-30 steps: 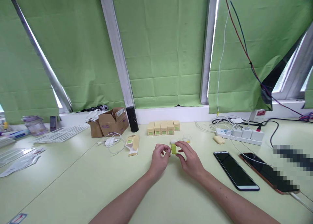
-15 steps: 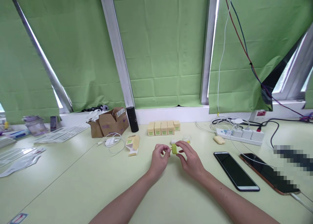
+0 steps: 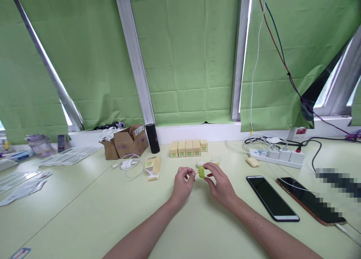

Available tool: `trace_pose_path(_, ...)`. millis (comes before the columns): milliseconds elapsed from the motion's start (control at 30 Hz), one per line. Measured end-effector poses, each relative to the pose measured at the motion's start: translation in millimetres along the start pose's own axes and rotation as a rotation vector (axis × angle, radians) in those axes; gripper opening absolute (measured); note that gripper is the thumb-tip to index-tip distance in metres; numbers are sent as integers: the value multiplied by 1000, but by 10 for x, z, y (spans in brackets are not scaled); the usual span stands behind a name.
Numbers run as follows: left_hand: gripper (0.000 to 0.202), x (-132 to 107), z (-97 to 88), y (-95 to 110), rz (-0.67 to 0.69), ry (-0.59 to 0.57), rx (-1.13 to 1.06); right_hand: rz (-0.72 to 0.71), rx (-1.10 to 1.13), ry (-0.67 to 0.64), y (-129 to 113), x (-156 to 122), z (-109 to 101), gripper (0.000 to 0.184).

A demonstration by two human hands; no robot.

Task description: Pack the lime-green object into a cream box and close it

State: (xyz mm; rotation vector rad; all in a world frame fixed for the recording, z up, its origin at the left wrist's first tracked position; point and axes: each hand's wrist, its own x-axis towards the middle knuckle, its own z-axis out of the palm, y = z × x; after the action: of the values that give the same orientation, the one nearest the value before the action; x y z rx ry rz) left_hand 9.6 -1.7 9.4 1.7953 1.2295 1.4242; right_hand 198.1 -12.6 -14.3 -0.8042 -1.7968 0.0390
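Between thumb and fingers, my right hand [image 3: 221, 184] pinches a small yellow-green block [image 3: 201, 171] by its right side, just above the table. My left hand [image 3: 182, 182] is closed on a thin pale yellow piece [image 3: 197, 171] that reaches to the block's left face. Whether that piece is plugged in or only touching, I cannot tell. Just behind the hands are a small white cylinder [image 3: 200, 163] and a clear round item [image 3: 216, 160] with some yellow in it.
Small cream boxes [image 3: 185, 149] stand in a row at the back. An opened cream box [image 3: 153, 168], a white charger with cable [image 3: 128, 163], a cardboard carton [image 3: 131, 142] and a black bottle [image 3: 152, 138] are left. Right are two phones [image 3: 272, 198] and a power strip [image 3: 278, 158].
The green block has shifted slightly right, and a bit more of the pale piece shows between it and my left fingers. Both hands keep their grip.
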Motion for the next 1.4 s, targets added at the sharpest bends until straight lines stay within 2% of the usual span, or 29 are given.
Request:
trace_pose_path(267, 19, 3, 2, -23, -17, -3, -12, 5, -36, -10, 5, -9, -3, 47)
trace_pose_path(567, 16, -8, -60, -7, 61, 90, 65, 18, -90, -13, -54, 22, -70, 50)
trace_pose_path(733, 30, -97, -80, 60, 233, -9, 103, -7, -81, -47, -88, 18, -80, 57)
trace_pose_path(867, 45, -140, -79, 109, 305, -92, 123, -68, -100, -87, -92, 13, -70, 59)
trace_pose_path(967, 48, -133, -82, 120, 323, -123, 116, -127, -109, -96, -93, 21, -71, 59)
trace_pose_path(1167, 35, -104, -93, 78, 327, -119, 136, -188, -87, -59, -95, 55, -113, 51)
trace_pose_path(1400, 43, -105, -89, 51, 339, -122, 152, -262, -118, -54, -70, 50, -117, 36)
